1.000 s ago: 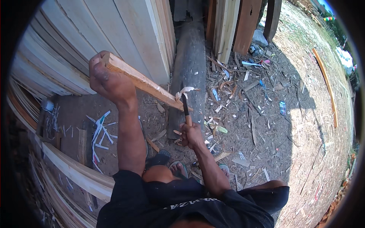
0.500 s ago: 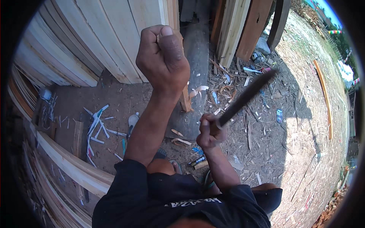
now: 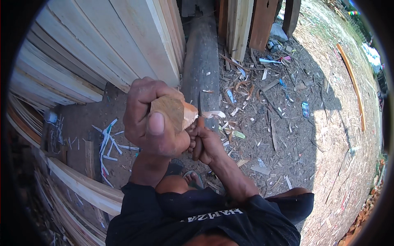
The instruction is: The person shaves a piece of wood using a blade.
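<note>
- The step in hand looks like whittling: the left hand (image 3: 154, 119) is wrapped tight around a pale wooden stick (image 3: 174, 112), thumb pressed across its near end, holding it up close under the camera.
- The right hand (image 3: 205, 143) is closed around the handle of a dark-bladed knife (image 3: 199, 110), whose blade rises just beside the stick's cut end, where a thin shaving (image 3: 214, 114) curls off.
- The stick is held in the air above a grey log (image 3: 201, 61) lying on the chip-strewn ground (image 3: 287, 135), near the stacked planks (image 3: 102, 53).
- Its long axis runs almost along the line of sight, the near end facing the camera and the rest hidden by the fist, so its far end cannot be told.
- The next cut probably calls for a firm left grip and fingers kept clear of the edge.
</note>
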The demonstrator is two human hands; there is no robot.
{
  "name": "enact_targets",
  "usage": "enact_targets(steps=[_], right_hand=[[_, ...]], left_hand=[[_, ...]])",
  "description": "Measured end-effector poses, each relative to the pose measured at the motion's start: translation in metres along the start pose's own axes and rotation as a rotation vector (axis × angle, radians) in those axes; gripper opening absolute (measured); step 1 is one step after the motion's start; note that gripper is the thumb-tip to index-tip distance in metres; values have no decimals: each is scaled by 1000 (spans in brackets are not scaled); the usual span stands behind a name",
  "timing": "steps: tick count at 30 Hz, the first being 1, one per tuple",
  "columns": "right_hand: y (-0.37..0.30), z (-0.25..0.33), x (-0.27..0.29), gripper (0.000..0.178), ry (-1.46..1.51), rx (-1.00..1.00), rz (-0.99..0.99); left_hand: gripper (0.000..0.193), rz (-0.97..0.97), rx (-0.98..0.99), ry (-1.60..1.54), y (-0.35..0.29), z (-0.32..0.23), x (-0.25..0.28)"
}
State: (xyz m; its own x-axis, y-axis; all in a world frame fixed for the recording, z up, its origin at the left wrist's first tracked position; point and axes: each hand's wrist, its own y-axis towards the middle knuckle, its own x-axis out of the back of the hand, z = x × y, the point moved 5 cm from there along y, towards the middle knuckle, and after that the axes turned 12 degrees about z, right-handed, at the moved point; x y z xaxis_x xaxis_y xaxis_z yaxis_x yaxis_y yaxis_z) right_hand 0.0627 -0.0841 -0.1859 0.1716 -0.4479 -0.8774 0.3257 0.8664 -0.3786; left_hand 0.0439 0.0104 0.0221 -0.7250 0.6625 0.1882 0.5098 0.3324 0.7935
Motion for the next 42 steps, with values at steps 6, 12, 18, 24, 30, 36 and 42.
enact_targets(steps=[6,12,18,24,30,36,42], right_hand=[[-33,3,-7,10,906,166,322],[-71,39,25,23,-448,643,79],[-59,24,111,19,-107,498,-260],[-62,21,117,18,-97,497,-315],[-76,34,117,17,-166,568,-335],[-82,41,107,21,-348,619,-345],[-82,49,83,28,-859,524,-445]], left_hand=[[43,25,-62,-241,-46,-13,41],[54,120,232,-795,-85,15,123],[70,-54,1259,-1426,-230,63,124],[54,347,1843,-1435,-330,99,101],[50,511,1427,-773,-247,107,77],[64,369,798,-726,-140,129,44],[71,365,525,-697,-55,123,-4]])
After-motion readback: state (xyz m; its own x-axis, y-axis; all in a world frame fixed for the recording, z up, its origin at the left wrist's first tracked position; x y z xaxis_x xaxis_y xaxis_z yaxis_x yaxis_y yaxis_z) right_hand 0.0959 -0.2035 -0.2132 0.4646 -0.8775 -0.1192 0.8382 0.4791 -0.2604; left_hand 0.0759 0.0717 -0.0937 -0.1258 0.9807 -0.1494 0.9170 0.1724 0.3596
